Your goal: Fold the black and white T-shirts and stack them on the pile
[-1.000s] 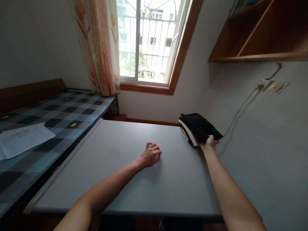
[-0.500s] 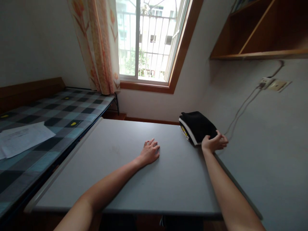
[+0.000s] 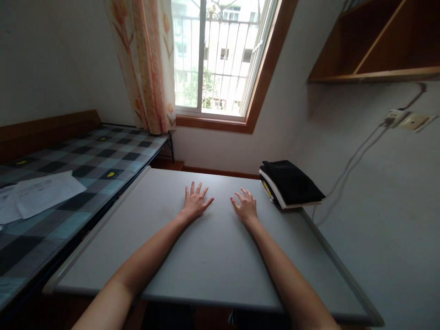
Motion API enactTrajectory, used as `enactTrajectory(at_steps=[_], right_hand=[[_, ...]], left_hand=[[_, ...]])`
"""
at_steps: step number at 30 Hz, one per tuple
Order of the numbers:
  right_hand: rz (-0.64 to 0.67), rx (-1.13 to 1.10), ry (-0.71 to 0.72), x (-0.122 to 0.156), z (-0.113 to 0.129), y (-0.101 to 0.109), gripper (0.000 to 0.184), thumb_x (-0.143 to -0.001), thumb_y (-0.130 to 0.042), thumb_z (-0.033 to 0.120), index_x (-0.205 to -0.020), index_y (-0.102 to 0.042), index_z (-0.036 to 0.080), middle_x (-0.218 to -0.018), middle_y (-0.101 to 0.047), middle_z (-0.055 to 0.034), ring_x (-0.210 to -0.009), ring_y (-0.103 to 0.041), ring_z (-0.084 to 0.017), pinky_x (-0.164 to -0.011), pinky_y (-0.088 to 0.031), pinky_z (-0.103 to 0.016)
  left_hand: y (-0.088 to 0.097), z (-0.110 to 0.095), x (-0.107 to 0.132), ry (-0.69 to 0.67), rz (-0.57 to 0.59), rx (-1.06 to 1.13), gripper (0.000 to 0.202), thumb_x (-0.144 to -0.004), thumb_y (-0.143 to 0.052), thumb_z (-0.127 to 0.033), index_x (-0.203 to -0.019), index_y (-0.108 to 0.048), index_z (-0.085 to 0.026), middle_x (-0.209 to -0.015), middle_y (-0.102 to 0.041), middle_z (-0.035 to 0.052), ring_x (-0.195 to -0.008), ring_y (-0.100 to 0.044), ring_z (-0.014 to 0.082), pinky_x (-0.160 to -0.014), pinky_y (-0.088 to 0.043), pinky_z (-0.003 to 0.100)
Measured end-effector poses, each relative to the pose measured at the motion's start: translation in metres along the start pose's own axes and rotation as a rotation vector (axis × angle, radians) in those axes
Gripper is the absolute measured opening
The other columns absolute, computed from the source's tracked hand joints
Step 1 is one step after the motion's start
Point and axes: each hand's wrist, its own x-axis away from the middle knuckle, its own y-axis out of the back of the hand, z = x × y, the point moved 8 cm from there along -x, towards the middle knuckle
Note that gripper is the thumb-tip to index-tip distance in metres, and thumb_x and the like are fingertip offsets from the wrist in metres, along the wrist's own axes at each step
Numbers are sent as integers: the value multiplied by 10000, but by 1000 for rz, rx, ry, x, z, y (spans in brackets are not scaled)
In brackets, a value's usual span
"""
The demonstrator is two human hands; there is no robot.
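Observation:
My left hand (image 3: 195, 201) lies flat on the grey table (image 3: 213, 256), fingers spread, holding nothing. My right hand (image 3: 245, 207) rests palm down beside it, fingers apart, also holding nothing. A stack of books topped by a folded black cloth (image 3: 290, 183) sits at the table's far right corner, a short way right of my right hand and not touched by it.
A bed with a checked cover (image 3: 68, 178) runs along the left of the table, with white papers (image 3: 44, 192) on it. A window and flowered curtain (image 3: 147, 64) are ahead. A wooden shelf (image 3: 374, 46) and a wall socket with cable (image 3: 398, 119) are on the right wall.
My right hand let go of the stack and moved left onto the table top. My left hand opened from a loose curl to flat and slid slightly forward.

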Motion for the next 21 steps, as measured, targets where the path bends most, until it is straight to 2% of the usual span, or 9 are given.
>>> enactTrajectory(at_steps=[3,7,13,21], right_hand=[[163,59,-10,2,5,-22,626,-941,-321,588,-1457,-424,249,-1576,-268,-80,-1442,-182,-296,-1141,-133,-447],[337,97,11,4,5,-38,672,-938,-259,631,-1515,-295,287,-1598,-208,-78,-1463,-134,-297,-1151,-76,-476],[368,139,14,5,3,-41,684,-942,-220,628,-1532,-239,284,-1611,-159,-72,-1471,-100,-289,-1155,-56,-475],[364,134,24,5,4,-41,672,-948,-227,614,-1530,-248,279,-1610,-158,-81,-1469,-107,-300,-1154,-65,-475]], left_hand=[[-17,8,0,35,106,-3,738,-886,-246,-720,-1474,-381,-296,-1564,-297,85,-1449,-142,390,-1136,-73,617],[-27,9,1,35,145,-30,733,-880,-283,-707,-1490,-343,-307,-1568,-288,86,-1447,-180,366,-1146,-107,581],[-26,8,0,34,135,-35,720,-881,-284,-700,-1481,-362,-310,-1564,-298,84,-1441,-207,358,-1150,-124,565],[-25,9,0,37,146,-35,721,-881,-281,-704,-1483,-355,-315,-1566,-294,84,-1443,-206,350,-1152,-132,559]])
